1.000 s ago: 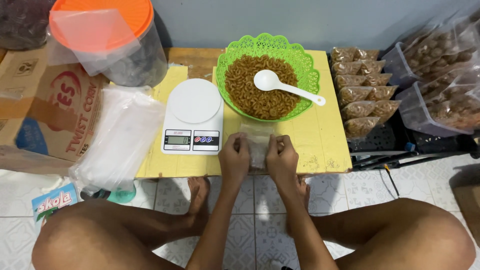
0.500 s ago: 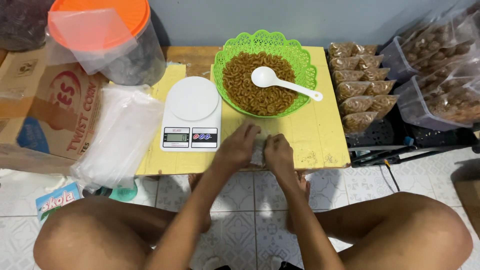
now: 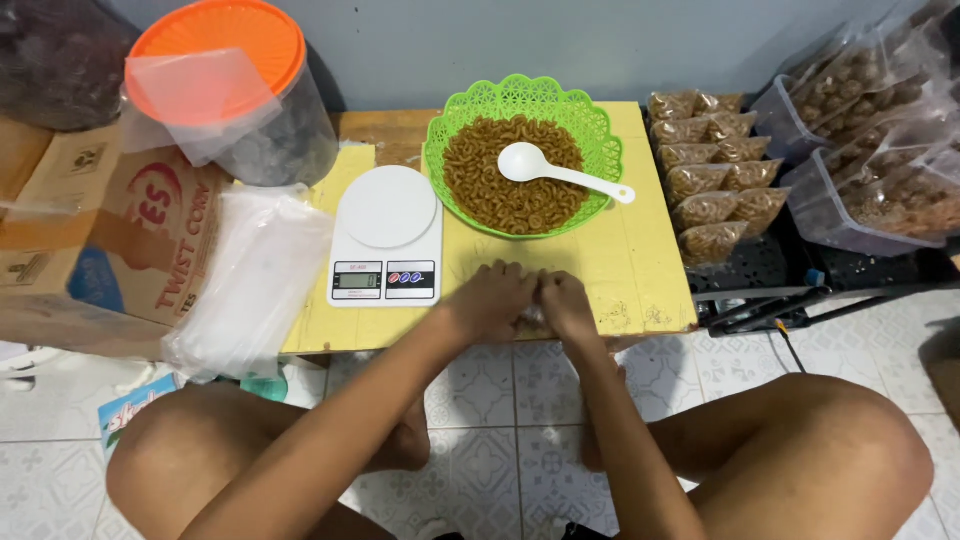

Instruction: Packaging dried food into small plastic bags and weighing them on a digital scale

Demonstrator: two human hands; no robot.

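My left hand [image 3: 497,298] and my right hand [image 3: 565,302] meet over the front edge of the yellow table top [image 3: 640,270]. Between them they pinch a small clear plastic bag [image 3: 531,318], mostly hidden by the fingers. Just beyond the hands stands a green lattice basket [image 3: 600,130] filled with brown curled snacks [image 3: 490,190], with a white plastic spoon [image 3: 555,170] lying on them. To the left of the basket is a white digital kitchen scale [image 3: 388,235] with an empty platform.
A stack of clear empty bags [image 3: 250,280] lies left of the scale, beside a cardboard box [image 3: 120,240] and an orange-lidded clear jar [image 3: 225,90]. Filled snack packets [image 3: 710,170] lie on a black crate at right, clear tubs [image 3: 880,140] beyond. My bare knees flank the tiled floor.
My hands have closed in together over the small bag, covering it more than before. The camera view shifted slightly down and to the right.
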